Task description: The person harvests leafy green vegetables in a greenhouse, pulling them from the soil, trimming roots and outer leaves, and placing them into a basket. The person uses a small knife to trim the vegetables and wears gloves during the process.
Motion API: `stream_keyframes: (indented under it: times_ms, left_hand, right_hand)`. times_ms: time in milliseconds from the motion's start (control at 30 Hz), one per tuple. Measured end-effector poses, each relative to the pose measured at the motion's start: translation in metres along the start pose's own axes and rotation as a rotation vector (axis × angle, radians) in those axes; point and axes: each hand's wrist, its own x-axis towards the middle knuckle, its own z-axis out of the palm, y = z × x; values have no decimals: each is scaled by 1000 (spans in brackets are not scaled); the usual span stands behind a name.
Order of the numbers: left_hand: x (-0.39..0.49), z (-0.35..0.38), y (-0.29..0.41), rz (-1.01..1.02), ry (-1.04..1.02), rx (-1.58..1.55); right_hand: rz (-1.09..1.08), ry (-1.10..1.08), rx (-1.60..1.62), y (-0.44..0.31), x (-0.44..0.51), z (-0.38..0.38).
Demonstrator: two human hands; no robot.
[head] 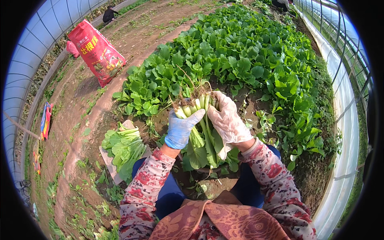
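Note:
In front of me I hold a bunch of leafy greens in both hands, with its roots at the top and its leaves hanging down. My left hand, in a blue glove, grips the stems from the left, thumb across them. My right hand, in a loose whitish glove, closes round the right side of the bunch. Brown soil clings to the thin roots. A pile of picked greens lies on a flat light board to the left of my knees.
Rows of growing leafy greens spread ahead. A red printed sack stands at the upper left on bare soil. White plastic sheeting edges the bed on the right. Two people crouch far off, at the upper left and upper right.

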Motion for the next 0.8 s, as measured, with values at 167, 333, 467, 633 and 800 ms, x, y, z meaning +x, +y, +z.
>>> stream_keyframes:
  times_ms: [167, 333, 467, 633, 800]
  left_hand:
    - [-1, -2, 4, -3, -46, 50]
    - [2, -22, 0, -78, -82, 30]
    - [-3, -26, -5, -108, -36, 119]
    - [-3, -22, -5, 56, 52, 166]
    - [4, -27, 2, 69, 95, 260]
  right_hand:
    - [-39, -24, -33, 10, -1, 1]
    - [122, -205, 286, 16, -1, 5]
    - [61, -385, 498, 14, 2, -1]
    - [145, -450, 541, 1, 8, -5]
    - [142, -402, 458, -15, 13, -15]
